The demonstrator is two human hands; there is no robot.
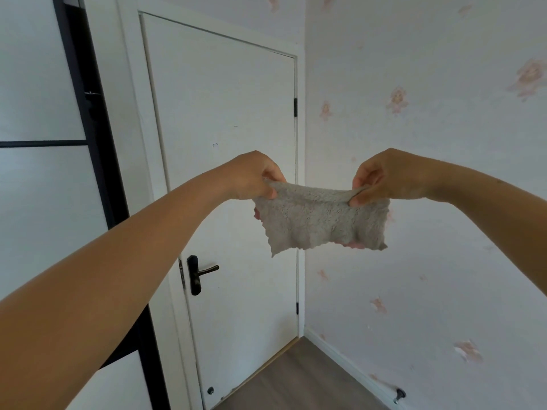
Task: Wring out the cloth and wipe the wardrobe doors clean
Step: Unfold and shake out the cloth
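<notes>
The left hand and right hand each pinch a top corner of the fluffy grey cloth, so it hangs stretched between them mid-frame. Behind it there's a white door with a dark handle and a flowery wall on the right. The black-framed wardrobe door sits at the left edge, partly blocked by the left forearm.

White room door shut, dark lever handle at its left edge. Floral wallpaper on right; grey wood floor below.
</notes>
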